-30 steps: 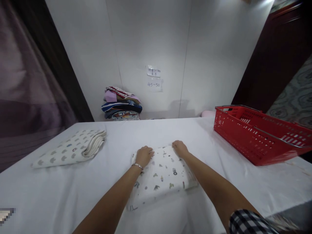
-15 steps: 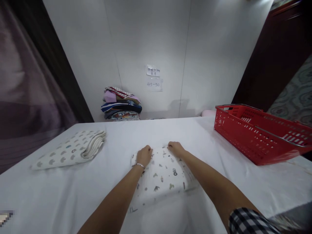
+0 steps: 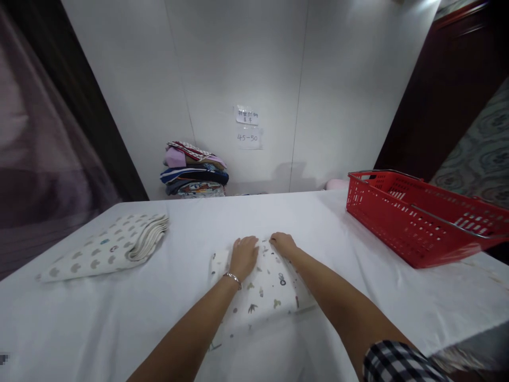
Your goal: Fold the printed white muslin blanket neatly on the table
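A white cloth (image 3: 265, 292) with small printed motifs lies folded into a rough rectangle before me. My left hand (image 3: 244, 257), with a bracelet at its wrist, lies palm down over the cloth's far left part, fingers stretched out. At the far edge, right of the middle, my right hand (image 3: 283, 245) has its fingers bent in and closed on the cloth; the fingertips are partly hidden. Off to the left rests another folded cloth (image 3: 99, 249), white with grey crown-like shapes, its layered folds facing right.
A red plastic basket (image 3: 417, 228) with metal handles stands at the right of the white-covered table (image 3: 159, 329). Beyond the far edge is a stack of folded fabrics (image 3: 194, 172). Two paper notes (image 3: 248, 127) hang on the wall. A curtain (image 3: 51, 159) hangs at left.
My left hand has gone from a closed grip on the cloth's far edge to lying flat, slightly further right. My right hand stays at the far edge. The view has shifted a little.
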The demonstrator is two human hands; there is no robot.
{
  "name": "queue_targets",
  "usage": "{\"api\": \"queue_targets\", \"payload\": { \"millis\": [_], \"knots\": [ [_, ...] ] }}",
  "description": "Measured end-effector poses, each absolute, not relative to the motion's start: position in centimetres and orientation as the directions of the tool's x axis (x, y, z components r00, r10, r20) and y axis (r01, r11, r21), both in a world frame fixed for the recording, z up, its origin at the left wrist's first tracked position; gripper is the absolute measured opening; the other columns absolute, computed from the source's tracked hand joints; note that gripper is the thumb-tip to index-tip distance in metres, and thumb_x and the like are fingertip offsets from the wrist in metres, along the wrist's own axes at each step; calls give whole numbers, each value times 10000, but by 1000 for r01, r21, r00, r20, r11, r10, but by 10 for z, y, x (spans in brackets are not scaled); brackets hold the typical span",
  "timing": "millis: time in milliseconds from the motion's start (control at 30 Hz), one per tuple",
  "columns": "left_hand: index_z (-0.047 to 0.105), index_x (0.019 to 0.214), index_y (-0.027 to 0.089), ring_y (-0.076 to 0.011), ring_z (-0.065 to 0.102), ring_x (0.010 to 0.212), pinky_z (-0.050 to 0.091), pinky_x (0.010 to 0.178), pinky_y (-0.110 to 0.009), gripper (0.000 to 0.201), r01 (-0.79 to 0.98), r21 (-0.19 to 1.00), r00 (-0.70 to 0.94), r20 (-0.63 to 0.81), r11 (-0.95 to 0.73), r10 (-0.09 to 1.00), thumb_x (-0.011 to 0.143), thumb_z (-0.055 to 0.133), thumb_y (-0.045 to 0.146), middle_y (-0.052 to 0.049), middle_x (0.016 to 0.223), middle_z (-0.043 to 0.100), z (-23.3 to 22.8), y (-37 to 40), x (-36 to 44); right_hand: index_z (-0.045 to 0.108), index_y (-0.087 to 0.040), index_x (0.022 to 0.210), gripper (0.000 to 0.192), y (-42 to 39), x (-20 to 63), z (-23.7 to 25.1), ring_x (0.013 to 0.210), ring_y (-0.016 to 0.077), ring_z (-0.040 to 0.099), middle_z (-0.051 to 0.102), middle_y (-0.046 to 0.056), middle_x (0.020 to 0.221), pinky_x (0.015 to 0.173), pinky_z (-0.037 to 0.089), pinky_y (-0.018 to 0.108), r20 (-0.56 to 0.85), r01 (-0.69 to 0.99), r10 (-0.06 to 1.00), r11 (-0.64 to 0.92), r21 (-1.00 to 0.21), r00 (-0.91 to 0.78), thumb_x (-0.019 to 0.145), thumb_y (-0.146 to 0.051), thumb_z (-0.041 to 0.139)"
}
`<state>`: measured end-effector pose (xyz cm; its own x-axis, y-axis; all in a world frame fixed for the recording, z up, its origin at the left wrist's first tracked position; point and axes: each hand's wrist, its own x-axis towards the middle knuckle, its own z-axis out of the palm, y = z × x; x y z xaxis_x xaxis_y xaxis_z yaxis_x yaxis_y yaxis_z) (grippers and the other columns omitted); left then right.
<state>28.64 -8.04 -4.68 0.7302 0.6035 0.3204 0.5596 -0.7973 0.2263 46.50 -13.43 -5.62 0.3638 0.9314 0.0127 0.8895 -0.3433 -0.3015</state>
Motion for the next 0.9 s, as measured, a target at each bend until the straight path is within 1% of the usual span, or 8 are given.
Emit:
{"api": "queue_targets", "payload": {
  "millis": [67,167,300,400,533,667,800,900],
  "knots": [
    [439,1240,214,-213,331,1237,142,1053,-425,438,516,188,796,253,-836,549,868,311,406,-58,1334,426,-54,-88,288,633,-218,905,266,-136,464,-51,947,177,530,625,51,988,839,316,309,14,893,933,-340,-294,359,865,-299,383],
    [377,1298,186,-229,278,1273,139,1050,-447,549,578,177,787,136,-797,602,862,250,496,-78,1376,366,-65,-90,290,616,-188,991,276,-141,448,-41,1070,221,469,591,104,1081,937,245,387,41,903,936,-326,-280,350,870,-268,382],
    [358,1310,213,-216,275,1274,130,1054,-441,494,571,145,796,141,-808,588,858,306,405,-63,1375,368,-73,-84,290,396,-205,1286,429,-160,402,-39,1282,216,228,332,93,1376,1027,139,394,131,932,960,-197,-305,246,878,-334,372],
    [353,1315,226,-212,278,1274,146,1050,-433,486,559,125,811,128,-820,572,840,344,333,-56,1377,366,-75,-80,290,242,-215,1369,612,-183,380,-50,1307,229,181,242,83,1422,1036,151,411,153,920,983,-33,-390,100,837,-461,414],
    [361,1309,196,-213,288,1270,140,1054,-438,521,582,145,786,154,-800,599,867,246,445,-71,1365,383,-76,-81,291,306,-161,1347,624,-211,404,-63,1314,255,163,263,122,1409,1048,78,458,108,929,968,-181,-323,226,843,-527,351],
    [369,1305,184,-218,294,1267,135,1057,-436,567,591,144,776,167,-794,608,862,215,502,-76,1360,389,-76,-83,292,284,-200,1361,638,-223,441,-65,1318,256,156,199,87,1436,1038,74,479,39,901,936,-324,-289,349,846,-575,279],
    [366,1309,180,-218,290,1270,134,1058,-437,575,597,158,772,156,-787,617,861,216,506,-76,1365,383,-74,-84,292,244,-196,1379,667,-220,441,-65,1326,255,124,165,69,1446,1035,87,477,-3,877,919,-377,-299,394,840,-590,262],
    [364,1311,182,-212,284,1272,123,1061,-435,578,595,168,769,165,-786,618,860,213,511,-71,1370,377,-74,-85,292,301,-156,1352,640,-211,431,-60,1328,255,100,200,98,1434,1040,52,478,58,884,911,-379,-272,409,843,-542,325]
  ]
}}
